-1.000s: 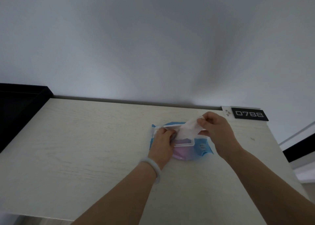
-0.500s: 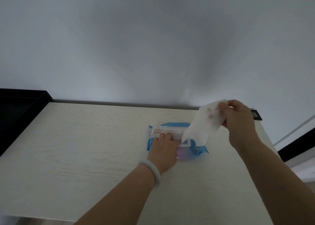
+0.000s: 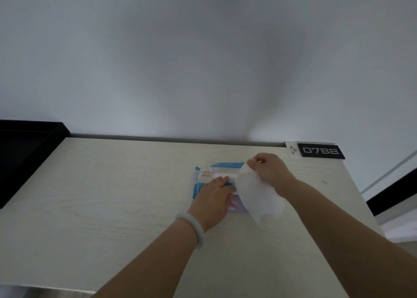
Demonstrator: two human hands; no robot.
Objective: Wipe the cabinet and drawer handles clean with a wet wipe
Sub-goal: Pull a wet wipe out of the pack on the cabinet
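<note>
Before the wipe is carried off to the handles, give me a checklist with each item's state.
1. Wet wipe free of the pack: ok, it hangs clear.
2. Right hand pinches the wipe firmly: ok.
3. Left hand presses the wipe pack flat on the cabinet top: ok.
4. Pack lid closed: cannot tell, the hand covers it.
5. Handles in view: not ok, none visible.
</note>
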